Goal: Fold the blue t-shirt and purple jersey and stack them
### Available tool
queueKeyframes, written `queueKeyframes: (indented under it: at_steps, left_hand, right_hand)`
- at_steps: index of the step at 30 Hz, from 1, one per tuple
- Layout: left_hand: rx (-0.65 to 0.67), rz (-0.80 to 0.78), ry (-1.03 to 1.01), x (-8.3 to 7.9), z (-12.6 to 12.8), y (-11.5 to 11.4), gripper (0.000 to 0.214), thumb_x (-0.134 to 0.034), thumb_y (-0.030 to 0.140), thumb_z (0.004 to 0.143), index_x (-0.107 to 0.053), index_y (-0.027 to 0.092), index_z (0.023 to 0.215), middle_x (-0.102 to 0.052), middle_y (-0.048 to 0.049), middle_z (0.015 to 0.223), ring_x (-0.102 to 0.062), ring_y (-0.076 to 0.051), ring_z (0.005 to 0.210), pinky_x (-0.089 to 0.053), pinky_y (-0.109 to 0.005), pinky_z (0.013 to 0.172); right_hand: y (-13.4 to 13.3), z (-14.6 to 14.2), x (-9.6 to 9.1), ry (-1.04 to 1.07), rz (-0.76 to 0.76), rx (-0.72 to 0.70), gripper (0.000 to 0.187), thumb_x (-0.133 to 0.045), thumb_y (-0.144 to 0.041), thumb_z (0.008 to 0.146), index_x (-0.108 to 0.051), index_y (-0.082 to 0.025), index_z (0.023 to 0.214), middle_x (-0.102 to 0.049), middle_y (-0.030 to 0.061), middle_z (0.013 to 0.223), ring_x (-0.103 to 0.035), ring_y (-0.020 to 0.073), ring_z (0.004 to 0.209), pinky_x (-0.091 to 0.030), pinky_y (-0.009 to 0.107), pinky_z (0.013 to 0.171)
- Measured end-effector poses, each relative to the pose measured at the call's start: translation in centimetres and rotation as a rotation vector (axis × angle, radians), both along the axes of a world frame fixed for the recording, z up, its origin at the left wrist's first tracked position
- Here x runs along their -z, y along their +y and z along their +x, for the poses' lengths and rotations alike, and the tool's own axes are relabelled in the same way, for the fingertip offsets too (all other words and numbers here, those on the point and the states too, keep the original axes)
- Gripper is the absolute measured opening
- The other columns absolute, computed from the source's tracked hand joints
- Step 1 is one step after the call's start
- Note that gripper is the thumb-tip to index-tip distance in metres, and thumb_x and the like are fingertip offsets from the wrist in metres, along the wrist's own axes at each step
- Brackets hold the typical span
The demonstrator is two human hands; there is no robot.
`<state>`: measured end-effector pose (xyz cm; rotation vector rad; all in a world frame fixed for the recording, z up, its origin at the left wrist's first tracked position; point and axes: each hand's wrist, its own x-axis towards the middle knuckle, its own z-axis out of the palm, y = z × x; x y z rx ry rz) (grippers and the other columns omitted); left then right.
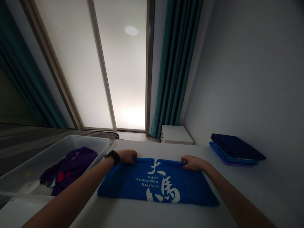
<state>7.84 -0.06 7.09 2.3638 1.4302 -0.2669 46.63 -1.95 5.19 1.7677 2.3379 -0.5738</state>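
Observation:
A folded blue T-shirt (156,182) lies flat on the white table (249,193), with white "Dalian International Marathon" print facing up. My left hand (127,156) pinches the far edge of the shirt near its left end, and a black watch (112,157) sits on that wrist. My right hand (192,163) grips the same far edge towards the right. Both hands curl over the fabric, so my fingertips are partly hidden.
To the left stands a clear plastic bin (92,142) holding a crumpled purple garment (68,169). A stack of folded dark blue clothes (235,150) lies at the table's far right. Beyond the table are a white cabinet (177,134) and teal curtains (177,63).

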Motion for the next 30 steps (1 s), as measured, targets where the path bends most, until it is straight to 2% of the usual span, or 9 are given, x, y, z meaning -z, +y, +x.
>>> queueKeyframes:
  at_steps: [2,5,10,14,17,19,23,26,30]
  left_hand:
    - [-0.007,-0.027,0.052,-0.4,0.0,0.4,0.016,-0.071,0.029,0.068,-0.071,0.022,0.084,-0.072,-0.0027,0.082,-0.066,-0.022,0.070,-0.051,-0.031,0.064]
    - [-0.037,0.044,0.111,-0.7,0.3,0.7,0.009,-0.071,0.023,0.068,-0.070,0.021,0.078,-0.073,-0.0060,0.085,-0.067,-0.026,0.075,-0.051,-0.035,0.067]
    - [-0.136,0.302,0.135,-2.1,1.4,1.6,0.017,-0.056,0.019,0.084,-0.066,0.021,0.098,-0.070,-0.0127,0.099,-0.067,-0.031,0.089,-0.050,-0.042,0.077]
    - [-0.223,0.473,0.119,-4.5,1.8,1.6,0.023,-0.044,0.021,0.093,-0.058,0.020,0.111,-0.068,-0.0141,0.100,-0.067,-0.030,0.091,-0.049,-0.039,0.074]
    - [-0.259,0.555,0.108,-5.2,1.4,-0.5,0.023,-0.039,0.024,0.097,-0.054,0.019,0.114,-0.069,-0.0131,0.096,-0.068,-0.031,0.088,-0.049,-0.037,0.071]
    - [-0.264,0.601,0.093,-4.3,1.1,-3.0,0.023,-0.036,0.026,0.099,-0.053,0.019,0.114,-0.070,-0.0113,0.096,-0.069,-0.029,0.082,-0.050,-0.035,0.067]
    - [-0.263,0.540,0.159,0.4,0.5,-8.8,0.025,-0.039,0.013,0.096,-0.057,0.019,0.113,-0.071,-0.0104,0.104,-0.070,-0.027,0.082,-0.052,-0.034,0.066]
    - [-0.211,0.517,0.186,3.9,0.3,-12.4,0.037,-0.040,0.001,0.090,-0.060,0.020,0.116,-0.060,-0.0118,0.134,-0.069,-0.026,0.094,-0.053,-0.038,0.081]
    - [-0.241,0.574,0.193,5.9,0.2,-14.6,0.042,-0.042,0.001,0.090,-0.063,0.020,0.120,-0.050,-0.0118,0.144,-0.064,-0.031,0.110,-0.052,-0.043,0.089]
  right_hand:
    - [0.7,0.4,-0.3,-0.019,-0.034,-0.008,0.023,-0.067,-0.027,0.070,-0.069,-0.023,0.092,-0.069,0.0004,0.094,-0.063,0.0180,0.080,-0.043,0.026,0.068]
    - [1.6,0.5,-0.4,-0.049,0.005,-0.003,0.017,-0.067,-0.023,0.070,-0.068,-0.023,0.087,-0.069,0.0004,0.094,-0.063,0.0192,0.084,-0.043,0.027,0.071]
    - [3.2,-0.3,-1.7,-0.076,0.235,0.114,0.017,-0.057,-0.014,0.078,-0.064,-0.022,0.092,-0.069,0.0074,0.102,-0.062,0.0256,0.101,-0.041,0.033,0.080]
    - [3.6,0.1,-4.5,-0.032,0.383,0.244,0.023,-0.042,-0.018,0.091,-0.058,-0.020,0.106,-0.069,0.0108,0.097,-0.065,0.0232,0.088,-0.041,0.031,0.071]
    - [1.7,0.8,-4.9,0.040,0.433,0.260,0.023,-0.038,-0.020,0.094,-0.056,-0.020,0.109,-0.069,0.0065,0.089,-0.066,0.0187,0.079,-0.041,0.027,0.069]
    - [-0.9,1.1,-3.3,0.103,0.483,0.248,0.021,-0.040,-0.021,0.094,-0.056,-0.021,0.107,-0.069,0.0062,0.093,-0.066,0.0194,0.081,-0.042,0.027,0.069]
    - [-7.4,0.7,3.4,0.157,0.536,0.230,0.026,-0.040,-0.017,0.089,-0.056,-0.023,0.110,-0.065,0.0067,0.118,-0.066,0.0220,0.096,-0.047,0.031,0.076]
    - [-10.9,0.2,7.6,0.145,0.583,0.196,0.031,-0.040,-0.015,0.087,-0.058,-0.024,0.110,-0.063,0.0061,0.125,-0.064,0.0232,0.104,-0.048,0.035,0.087]
    - [-12.6,0.1,9.5,0.165,0.675,0.191,0.029,-0.037,-0.020,0.089,-0.061,-0.024,0.106,-0.060,0.0057,0.131,-0.063,0.0246,0.106,-0.049,0.039,0.090]
